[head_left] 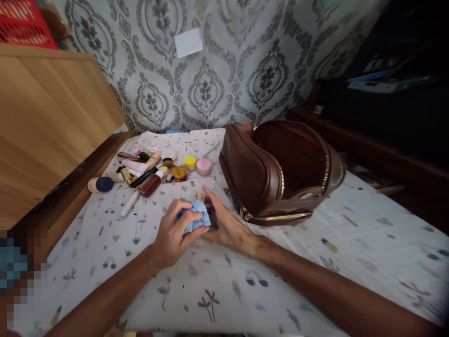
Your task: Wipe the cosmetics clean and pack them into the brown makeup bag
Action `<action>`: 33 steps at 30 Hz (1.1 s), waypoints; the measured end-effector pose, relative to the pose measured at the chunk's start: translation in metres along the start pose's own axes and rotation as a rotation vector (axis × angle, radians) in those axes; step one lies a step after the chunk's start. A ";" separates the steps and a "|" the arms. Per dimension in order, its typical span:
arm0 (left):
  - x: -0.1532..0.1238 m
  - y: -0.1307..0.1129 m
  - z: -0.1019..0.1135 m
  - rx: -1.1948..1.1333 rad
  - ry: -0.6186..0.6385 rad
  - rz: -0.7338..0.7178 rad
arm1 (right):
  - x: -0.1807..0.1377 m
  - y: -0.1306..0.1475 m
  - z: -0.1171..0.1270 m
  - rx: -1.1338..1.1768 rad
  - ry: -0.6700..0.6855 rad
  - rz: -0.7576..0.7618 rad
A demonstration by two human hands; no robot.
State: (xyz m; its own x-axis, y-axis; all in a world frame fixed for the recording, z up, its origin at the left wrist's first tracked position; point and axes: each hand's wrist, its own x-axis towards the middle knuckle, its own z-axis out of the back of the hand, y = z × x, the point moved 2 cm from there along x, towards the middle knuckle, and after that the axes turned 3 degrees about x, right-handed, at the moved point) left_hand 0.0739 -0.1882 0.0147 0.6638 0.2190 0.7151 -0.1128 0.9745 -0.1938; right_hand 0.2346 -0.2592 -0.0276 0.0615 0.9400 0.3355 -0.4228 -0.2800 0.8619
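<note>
Forearms [119,290] angle in from the bottom corners, over a printed sheet [213,276] whose near edge just shows at bottom of frame. Left to right: wood panel [52,117] walls off the far left, red basket [26,23] above it. Beige bottle with dark cap [100,184] sits close to the sheet's left edge. Next, a tight cosmetics pile — pink tube [135,166], dark red bottle [150,186], white tube [129,205] sticking out toward the camera. Red-gold jar [178,173], yellow jar [190,163] and pink jar [204,167] line the right flank.

Left hand [175,229]: fingers bunched, pinching blue cloth [197,220], mid-sheet, in front of the jars. Right hand [233,229]: thumb and fingers spread around the cloth's right side; small labelled item [200,197] by its fingers — can't tell if gripped.

Brown bag [247,164] crowds the right hand's far side, main zip open, mouth up. Bare sheet between the forearms, more to the bag's near right. Dark ledge [368,157] bounds the right; patterned wall [206,84] closes off the back.
</note>
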 end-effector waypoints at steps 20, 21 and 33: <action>0.006 0.017 0.007 0.018 -0.141 0.085 | 0.005 0.007 0.018 -0.042 -0.074 -0.047; 0.005 0.018 0.006 0.023 -0.146 0.097 | 0.005 0.008 0.018 -0.038 -0.077 -0.050; 0.000 0.037 -0.006 -0.126 -0.100 0.291 | 0.006 0.001 0.014 0.013 -0.058 -0.108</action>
State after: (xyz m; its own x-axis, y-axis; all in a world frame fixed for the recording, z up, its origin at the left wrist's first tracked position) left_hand 0.0741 -0.1528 0.0036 0.5403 0.4968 0.6792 -0.1905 0.8584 -0.4763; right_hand 0.2474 -0.2566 -0.0187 0.1586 0.9520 0.2618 -0.3989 -0.1807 0.8990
